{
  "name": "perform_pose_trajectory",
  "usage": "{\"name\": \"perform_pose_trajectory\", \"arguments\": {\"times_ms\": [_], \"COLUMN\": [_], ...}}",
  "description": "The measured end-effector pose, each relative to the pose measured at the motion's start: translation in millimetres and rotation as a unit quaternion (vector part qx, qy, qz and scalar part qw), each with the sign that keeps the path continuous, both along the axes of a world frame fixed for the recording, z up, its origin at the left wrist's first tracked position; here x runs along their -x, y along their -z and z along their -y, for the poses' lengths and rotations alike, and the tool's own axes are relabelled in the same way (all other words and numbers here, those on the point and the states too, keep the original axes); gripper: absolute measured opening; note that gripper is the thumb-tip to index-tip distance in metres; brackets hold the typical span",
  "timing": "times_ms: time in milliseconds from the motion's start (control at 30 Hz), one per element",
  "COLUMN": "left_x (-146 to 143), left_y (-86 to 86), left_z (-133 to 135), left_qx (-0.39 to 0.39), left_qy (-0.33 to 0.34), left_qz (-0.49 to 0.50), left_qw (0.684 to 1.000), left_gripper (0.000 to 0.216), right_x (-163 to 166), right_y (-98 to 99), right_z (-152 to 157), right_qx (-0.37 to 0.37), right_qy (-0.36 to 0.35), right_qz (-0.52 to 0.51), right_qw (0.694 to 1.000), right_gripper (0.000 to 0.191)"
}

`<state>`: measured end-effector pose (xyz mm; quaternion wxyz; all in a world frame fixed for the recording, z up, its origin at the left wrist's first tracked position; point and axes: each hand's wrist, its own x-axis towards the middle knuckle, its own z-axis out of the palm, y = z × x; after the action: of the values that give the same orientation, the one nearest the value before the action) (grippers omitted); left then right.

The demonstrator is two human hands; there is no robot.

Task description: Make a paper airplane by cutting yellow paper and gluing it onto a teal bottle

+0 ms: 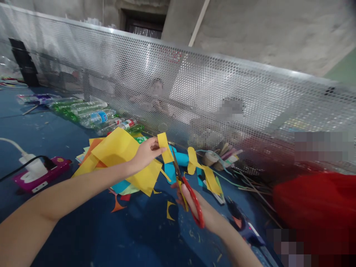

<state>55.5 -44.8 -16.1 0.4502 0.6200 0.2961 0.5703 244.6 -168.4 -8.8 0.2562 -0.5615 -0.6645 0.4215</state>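
Between the thumb and fingers of my left hand (149, 151) is a small yellow strip of paper (165, 147), held upright. My right hand (191, 202) is closed round the red and yellow handles of a pair of scissors (177, 168), their blades pointing up beside the strip's right edge. Whether the blades touch the paper I cannot tell. Under my left forearm lie large yellow paper sheets (116, 146), with orange and blue sheets among them. Yellow cut pieces (211, 180) and a curved yellow scrap (170, 210) lie near the scissors.
Several plastic bottles (96, 117) lie along the perforated metal divider (133, 70). A purple power strip (41, 174) with plugs sits at left. On the right are a glue gun (247, 226), a bundle of sticks (226, 155) and a person's red sleeve (314, 204).
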Motion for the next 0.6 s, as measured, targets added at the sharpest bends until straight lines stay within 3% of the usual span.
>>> {"name": "perform_pose_trajectory", "arguments": {"times_ms": [600], "left_x": [-2.6], "left_y": [1.8], "left_z": [2.2], "left_qx": [0.007], "left_qy": [0.028], "left_qz": [0.012], "left_qw": [1.0], "left_gripper": [0.024], "right_x": [-2.6], "right_y": [4.8], "right_z": [-0.5], "right_qx": [-0.024], "right_qy": [0.0], "right_qz": [0.003], "right_qw": [1.0], "right_gripper": [0.047]}}
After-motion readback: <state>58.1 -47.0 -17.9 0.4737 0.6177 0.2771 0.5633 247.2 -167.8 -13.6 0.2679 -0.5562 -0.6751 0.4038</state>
